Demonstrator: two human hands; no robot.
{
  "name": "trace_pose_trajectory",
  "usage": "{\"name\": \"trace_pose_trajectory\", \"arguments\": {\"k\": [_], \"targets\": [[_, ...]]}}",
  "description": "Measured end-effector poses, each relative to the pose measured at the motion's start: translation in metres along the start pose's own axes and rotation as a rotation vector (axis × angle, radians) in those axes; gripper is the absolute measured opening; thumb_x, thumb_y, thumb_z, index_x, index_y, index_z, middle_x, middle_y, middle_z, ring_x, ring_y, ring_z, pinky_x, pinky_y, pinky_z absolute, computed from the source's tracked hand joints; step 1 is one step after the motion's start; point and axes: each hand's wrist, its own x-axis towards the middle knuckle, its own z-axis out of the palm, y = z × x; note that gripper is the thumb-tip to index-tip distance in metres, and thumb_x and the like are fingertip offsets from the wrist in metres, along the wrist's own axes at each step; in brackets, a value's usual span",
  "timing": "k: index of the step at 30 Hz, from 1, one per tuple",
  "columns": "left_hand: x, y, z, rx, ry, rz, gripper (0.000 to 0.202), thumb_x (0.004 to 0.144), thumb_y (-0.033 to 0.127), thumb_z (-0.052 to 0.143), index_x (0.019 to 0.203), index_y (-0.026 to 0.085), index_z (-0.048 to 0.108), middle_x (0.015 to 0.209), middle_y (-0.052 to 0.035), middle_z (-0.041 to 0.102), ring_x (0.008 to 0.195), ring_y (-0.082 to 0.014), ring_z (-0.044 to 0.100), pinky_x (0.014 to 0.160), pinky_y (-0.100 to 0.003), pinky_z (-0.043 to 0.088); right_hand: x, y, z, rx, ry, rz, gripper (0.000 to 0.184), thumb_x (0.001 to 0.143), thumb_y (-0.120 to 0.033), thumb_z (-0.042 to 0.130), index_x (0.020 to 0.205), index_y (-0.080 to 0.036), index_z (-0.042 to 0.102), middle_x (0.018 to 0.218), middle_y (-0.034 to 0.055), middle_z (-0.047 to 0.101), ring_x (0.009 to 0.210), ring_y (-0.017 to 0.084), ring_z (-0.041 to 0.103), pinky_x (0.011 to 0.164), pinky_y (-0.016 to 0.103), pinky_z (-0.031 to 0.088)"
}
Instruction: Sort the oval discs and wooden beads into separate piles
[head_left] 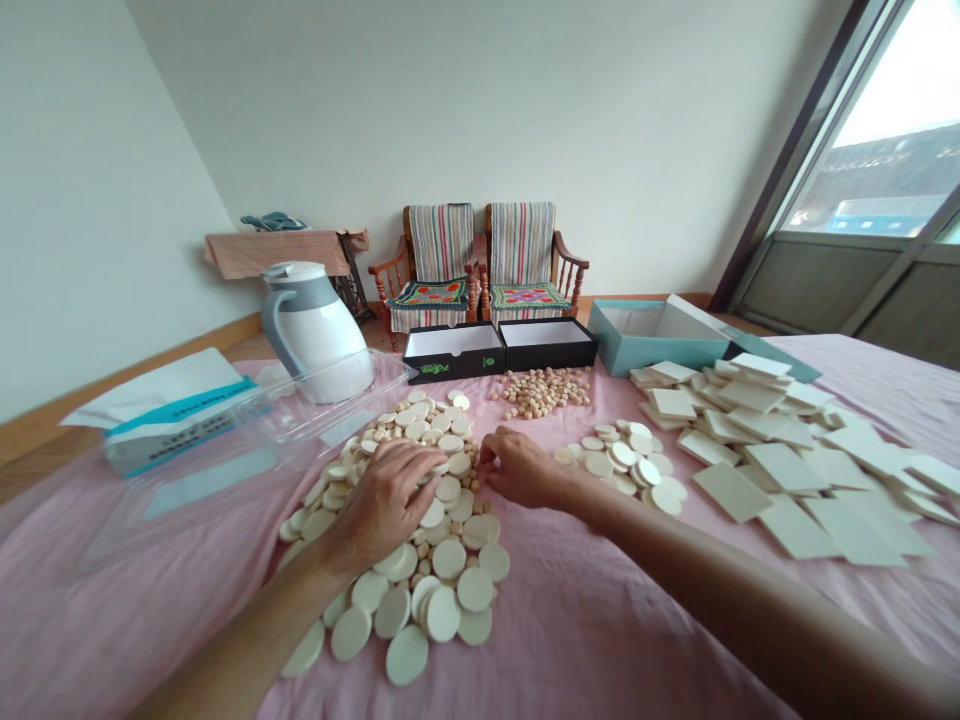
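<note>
A big heap of pale round wooden discs (448, 559) mixed with small wooden cubes lies in front of me. On its upper part rests my left hand (394, 490), fingers stretched over the discs and the thumb apart from them. At the heap's right edge is my right hand (517, 465), with its fingers curled down and together beside the small cubes. Whatever its fingertips hold, if anything, is hidden. Just right of that hand sits a smaller pile of discs (622, 458). Beyond it is a pile of small cubes (546, 393).
Square wooden tiles (787, 467) are heaped at right. Behind stand two black boxes (455, 365) (551, 354) and a light-blue box (660, 355). A white jug (322, 340), a clear plastic container (225, 445) and a tissue pack (180, 415) occupy the left of the pink cloth (592, 630).
</note>
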Motion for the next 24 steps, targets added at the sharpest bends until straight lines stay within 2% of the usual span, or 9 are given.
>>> {"name": "trace_pose_trajectory", "arguments": {"k": [2,5,8,11,13,17,21,24], "targets": [[0.000,0.000,0.000,-0.001,0.000,-0.004,0.019,0.089,0.021,0.049,0.105,0.020,0.060,0.104,-0.0062,0.067,0.099,-0.0204,0.059,0.096,-0.042,0.040,0.002,0.004,0.002,-0.009,0.009,0.003,0.015,0.073,-0.009,0.049,0.079,-0.016,0.061,0.082,0.0055,0.062,0.073,0.013,0.055,0.065,0.021,0.038],[0.000,0.000,0.000,-0.006,-0.011,-0.019,0.019,0.089,0.020,0.050,0.105,0.020,0.060,0.104,-0.0060,0.067,0.099,-0.0203,0.059,0.097,-0.042,0.040,0.012,0.024,-0.011,-0.054,0.041,0.052,0.022,0.067,-0.002,0.049,0.080,-0.015,0.061,0.083,0.0060,0.062,0.077,0.015,0.055,0.065,0.021,0.037],[0.000,0.000,-0.001,-0.012,-0.011,-0.021,0.018,0.089,0.021,0.050,0.105,0.020,0.060,0.104,-0.0057,0.068,0.099,-0.0202,0.059,0.097,-0.042,0.040,0.024,0.048,-0.034,-0.164,0.148,0.176,0.024,0.068,-0.001,0.047,0.083,-0.013,0.062,0.088,0.0098,0.061,0.080,0.017,0.055,0.065,0.023,0.036],[-0.001,0.000,-0.001,-0.019,-0.009,-0.020,0.019,0.089,0.021,0.050,0.105,0.020,0.060,0.104,-0.0059,0.068,0.099,-0.0200,0.059,0.097,-0.042,0.041,0.031,0.055,-0.045,-0.195,0.277,0.242,0.027,0.073,-0.002,0.046,0.091,-0.012,0.062,0.094,0.0116,0.060,0.080,0.018,0.055,0.065,0.025,0.036],[-0.001,0.001,-0.001,-0.021,-0.012,-0.021,0.019,0.089,0.020,0.050,0.105,0.020,0.060,0.104,-0.0060,0.067,0.100,-0.0202,0.059,0.097,-0.042,0.040,0.030,0.046,-0.041,-0.111,0.277,0.174,0.027,0.073,-0.002,0.047,0.092,-0.014,0.063,0.093,0.0094,0.061,0.079,0.016,0.056,0.067,0.024,0.037],[0.000,0.001,-0.002,-0.015,-0.020,-0.024,0.018,0.089,0.021,0.049,0.104,0.019,0.060,0.104,-0.0068,0.067,0.100,-0.0213,0.059,0.096,-0.042,0.041,0.024,0.017,-0.014,0.064,0.098,-0.029,0.026,0.070,-0.001,0.050,0.088,-0.014,0.063,0.088,0.0054,0.064,0.076,0.013,0.056,0.068,0.021,0.038],[0.000,0.002,-0.002,-0.009,-0.012,-0.019,0.019,0.089,0.019,0.049,0.104,0.020,0.060,0.101,-0.0070,0.067,0.100,-0.0216,0.059,0.095,-0.042,0.042,0.025,0.003,0.010,0.066,0.075,-0.029,0.023,0.072,-0.003,0.048,0.086,-0.014,0.062,0.087,0.0072,0.064,0.077,0.014,0.056,0.067,0.022,0.037],[0.000,0.002,-0.002,-0.012,-0.005,-0.013,0.021,0.088,0.018,0.050,0.106,0.020,0.060,0.101,-0.0065,0.068,0.099,-0.0213,0.060,0.095,-0.042,0.042,0.029,0.003,0.016,0.052,0.096,-0.012,0.024,0.072,-0.003,0.046,0.088,-0.014,0.060,0.088,0.0078,0.063,0.078,0.015,0.055,0.068,0.023,0.037]]}}
